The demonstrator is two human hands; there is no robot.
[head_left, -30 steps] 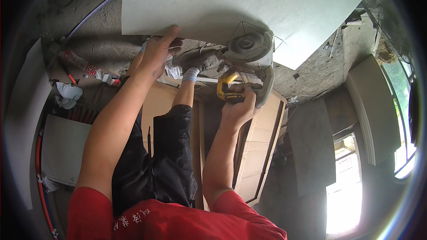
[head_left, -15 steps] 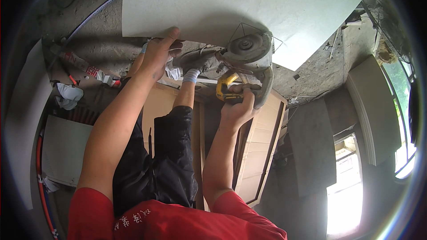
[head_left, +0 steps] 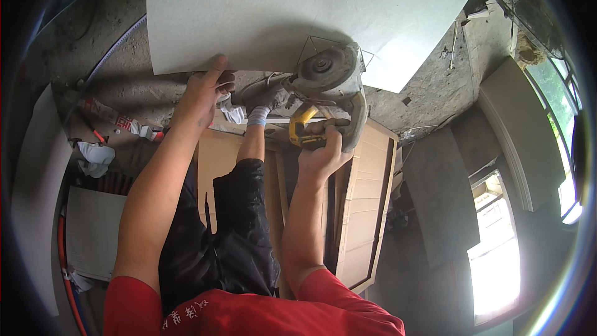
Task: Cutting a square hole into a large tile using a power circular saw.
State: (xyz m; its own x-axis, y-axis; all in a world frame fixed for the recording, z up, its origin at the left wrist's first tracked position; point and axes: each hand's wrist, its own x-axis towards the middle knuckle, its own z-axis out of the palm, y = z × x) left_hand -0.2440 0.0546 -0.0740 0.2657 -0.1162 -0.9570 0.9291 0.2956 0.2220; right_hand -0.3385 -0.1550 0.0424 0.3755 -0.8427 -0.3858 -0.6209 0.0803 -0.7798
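A large pale tile slab (head_left: 261, 6) spans the top of the view. My left hand (head_left: 200, 98) holds its near edge, thumb on the upper face and fingers curled below. My right hand (head_left: 324, 154) wraps round the yellow handle of a dusty handheld circular saw (head_left: 322, 73). The saw rests at the slab's near edge, right of my left hand. Its round housing faces me, and a thin wire frame sticks out beyond it. The blade is hidden, so I cannot tell whether it is turning.
Below the saw stand brown cardboard cartons (head_left: 367, 205). Grey panels (head_left: 438, 193) lean at the right, near a bright window (head_left: 494, 249). A pale board (head_left: 38, 193) and a red hose (head_left: 64, 255) are at the left. My shoe (head_left: 261, 94) is on the dusty floor under the slab's edge.
The view has tilted a little, so the slab, saw and both hands appear farther left. Both grips look the same, and the saw stays at about the same place on the slab's edge.
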